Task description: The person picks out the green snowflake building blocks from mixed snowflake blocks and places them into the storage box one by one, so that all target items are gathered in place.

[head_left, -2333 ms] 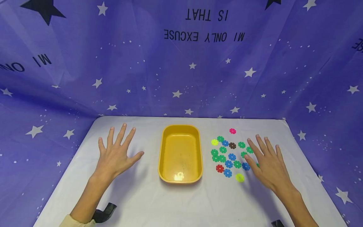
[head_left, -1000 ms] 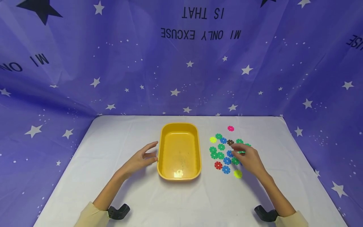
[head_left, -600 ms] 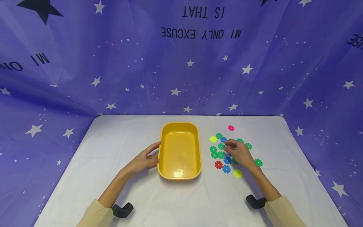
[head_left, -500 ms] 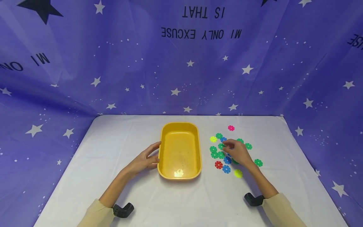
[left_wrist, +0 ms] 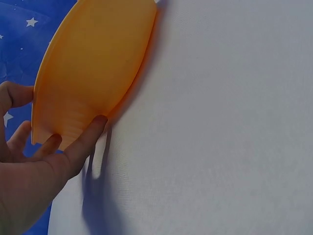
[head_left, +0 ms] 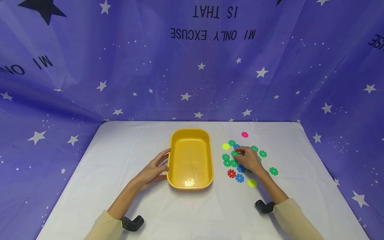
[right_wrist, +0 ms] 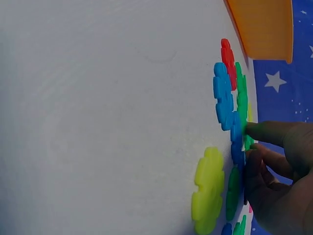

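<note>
A yellow plastic tray (head_left: 192,160) stands upright mid-table in the head view. My left hand (head_left: 151,171) touches its left side, fingertips spread along the outer wall (left_wrist: 88,63) and rim. Right of the tray lie several flower-shaped interlocking plastic discs: green, blue, yellow, red (head_left: 231,173) and pink (head_left: 244,134). My right hand (head_left: 250,160) reaches down among them, fingers bent, thumb and index finger apart. In the right wrist view, a fingertip is at a green disc (right_wrist: 242,93), with blue discs (right_wrist: 223,95) close by. Discs under the palm are hidden.
A white cloth covers the table (head_left: 192,213). Purple star-printed fabric (head_left: 168,66) hangs behind and at both sides. A dark wrist camera (head_left: 133,223) sits by the left cuff, another (head_left: 264,206) by the right. A yellow-green disc (right_wrist: 208,191) lies nearest the right wrist camera.
Both spread hands have come inward from the table's sides. The left hand now touches the tray; the right hand has moved left over the discs, its fingers bending. The tray stays put.
</note>
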`<state>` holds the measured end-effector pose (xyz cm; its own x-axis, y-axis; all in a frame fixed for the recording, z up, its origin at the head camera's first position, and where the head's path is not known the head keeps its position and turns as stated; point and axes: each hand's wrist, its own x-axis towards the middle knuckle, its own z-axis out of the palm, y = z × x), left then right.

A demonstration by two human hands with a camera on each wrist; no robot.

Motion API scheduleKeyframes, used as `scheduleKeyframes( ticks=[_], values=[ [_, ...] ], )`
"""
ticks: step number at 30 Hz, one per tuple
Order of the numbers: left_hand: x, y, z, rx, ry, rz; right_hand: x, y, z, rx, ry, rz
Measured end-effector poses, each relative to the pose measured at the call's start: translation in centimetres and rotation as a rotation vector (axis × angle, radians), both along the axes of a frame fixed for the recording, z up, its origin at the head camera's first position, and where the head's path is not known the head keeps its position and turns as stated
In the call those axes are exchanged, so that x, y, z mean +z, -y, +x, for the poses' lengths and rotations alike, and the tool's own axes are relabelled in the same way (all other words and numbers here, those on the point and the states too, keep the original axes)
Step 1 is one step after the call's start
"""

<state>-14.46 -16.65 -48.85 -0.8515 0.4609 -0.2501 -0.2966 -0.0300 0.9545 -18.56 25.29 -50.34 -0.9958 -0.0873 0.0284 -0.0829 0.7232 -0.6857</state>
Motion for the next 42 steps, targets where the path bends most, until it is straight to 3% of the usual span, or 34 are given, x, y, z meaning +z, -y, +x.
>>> scheduleKeyframes(
  ticks=[7,11,15,19,26,32,42],
  values=[
    [0.0,0.0,0.1,0.020,0.010,-0.004,0.7,0.4,-0.5,0.009,0.053,-0.002],
    [0.1,-0.1,0.2,0.026,0.014,-0.006,1.2,1.0,-0.3,0.010,0.040,-0.042],
    [0.1,-0.2,0.2,0.027,0.018,-0.005,2.5,2.6,0.4,0.023,0.026,-0.140],
    [0.0,-0.2,0.2,0.033,0.021,-0.003,4.4,5.2,1.3,0.062,0.089,-0.282],
    [0.0,-0.3,0.2,0.033,0.024,0.007,6.3,10.5,2.8,0.221,0.189,-0.439],
    [0.1,-0.4,0.2,0.027,0.035,0.015,5.8,14.1,3.2,0.297,0.251,-0.469],
    [0.1,-0.3,0.2,0.026,0.033,0.008,3.5,18.3,3.0,0.377,0.311,-0.327]
  ],
)
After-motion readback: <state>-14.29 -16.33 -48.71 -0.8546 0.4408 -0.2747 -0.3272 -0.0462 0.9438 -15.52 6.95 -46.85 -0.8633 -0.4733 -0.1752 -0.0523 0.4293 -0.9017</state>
